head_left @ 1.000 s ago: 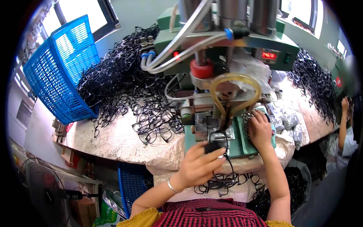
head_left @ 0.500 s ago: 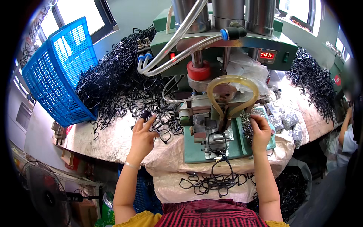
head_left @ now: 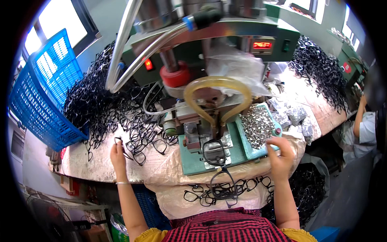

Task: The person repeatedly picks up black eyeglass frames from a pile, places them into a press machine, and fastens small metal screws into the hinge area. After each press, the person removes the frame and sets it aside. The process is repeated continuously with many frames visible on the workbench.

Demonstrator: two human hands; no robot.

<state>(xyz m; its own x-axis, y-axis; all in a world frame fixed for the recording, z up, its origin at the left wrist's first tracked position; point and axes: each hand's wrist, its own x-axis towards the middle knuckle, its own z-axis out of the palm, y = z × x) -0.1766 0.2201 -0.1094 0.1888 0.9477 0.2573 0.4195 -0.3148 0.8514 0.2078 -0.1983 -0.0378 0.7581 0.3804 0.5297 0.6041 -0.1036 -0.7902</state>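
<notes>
My left hand (head_left: 118,158) is at the near left of the bench, its fingers closed on a black eyeglass frame (head_left: 127,155) that is partly hidden. Beside it lie loose black eyeglass frames (head_left: 150,139). My right hand (head_left: 281,156) is at the near right corner of a pale green tray (head_left: 253,153) of tiny metal parts (head_left: 256,127). Its thumb and finger are pinched together; anything between them is too small to see. One eyeglass frame (head_left: 223,183) sits lengthwise in the press fixture (head_left: 207,159), its lower lens hanging over the front edge.
A green press (head_left: 274,24) with a red collar (head_left: 176,74) and a looped amber hose (head_left: 217,82) stands ahead. Heaped frames spill from a tipped blue basket (head_left: 44,97). More frames (head_left: 213,191) lie on my lap cloth. A co-worker's arm (head_left: 358,117) is at far right.
My left hand has moved left and nearer, its spread fingers now closed on a frame. My right hand has moved off the tray's parts toward its near right corner. The view has shifted.
</notes>
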